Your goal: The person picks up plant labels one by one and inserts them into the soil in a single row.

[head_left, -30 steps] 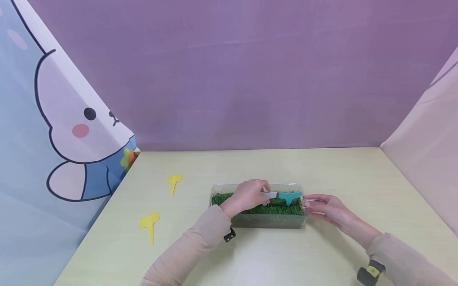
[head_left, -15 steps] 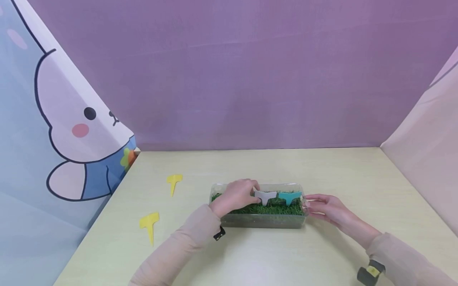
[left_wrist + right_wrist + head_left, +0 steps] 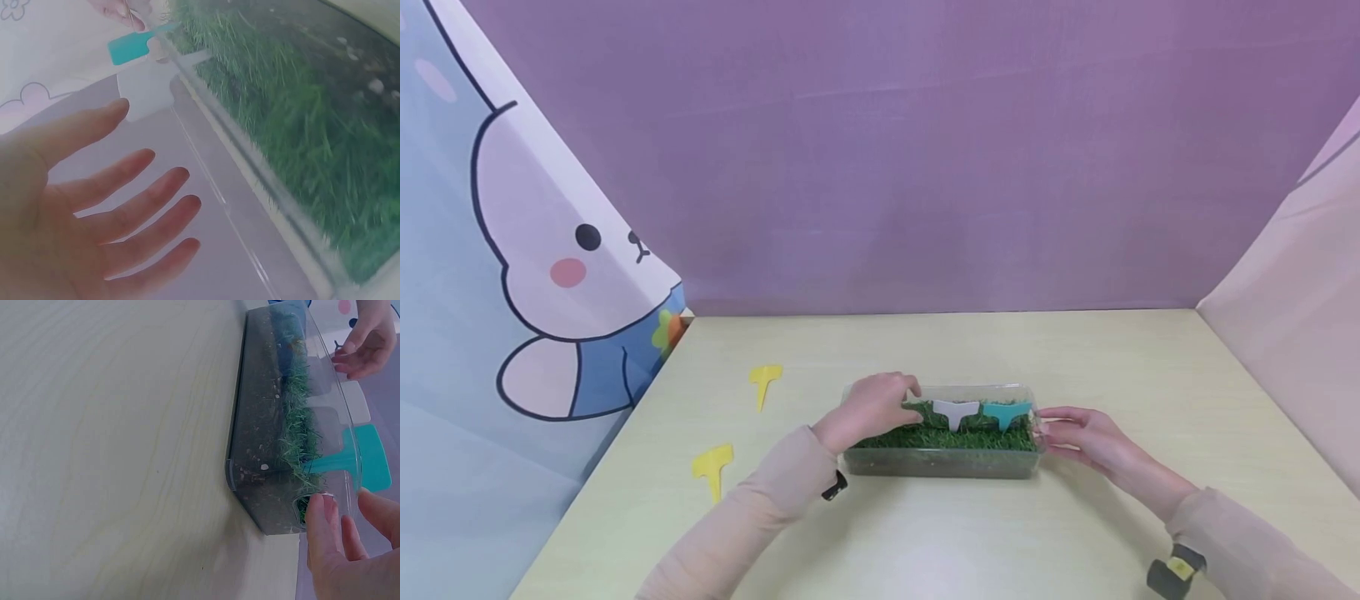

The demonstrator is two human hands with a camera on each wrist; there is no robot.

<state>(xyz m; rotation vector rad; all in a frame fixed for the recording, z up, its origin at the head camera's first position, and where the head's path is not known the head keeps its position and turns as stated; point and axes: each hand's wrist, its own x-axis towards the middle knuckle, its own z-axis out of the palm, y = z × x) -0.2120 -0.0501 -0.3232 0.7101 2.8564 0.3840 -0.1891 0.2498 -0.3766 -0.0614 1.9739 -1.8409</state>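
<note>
Planter (image 3: 940, 463) left end partly hidden by left hand (image 3: 872, 407); white marker (image 3: 956, 412) tip apparently buried in grass (image 3: 940, 440).

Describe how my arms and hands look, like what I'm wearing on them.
Your left hand and right hand are without gloves. The left sleeve and right sleeve are long, plain and pale beige-pink. A small black device shows at the left cuff; a larger dark device with a yellow patch sits on the right sleeve.

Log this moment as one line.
left hand: empty, above green grass; right hand: touching clear plastic box; white T-shaped marker, teal T-shaped marker: standing in grass; two yellow T-shaped markers: on pale table
</note>
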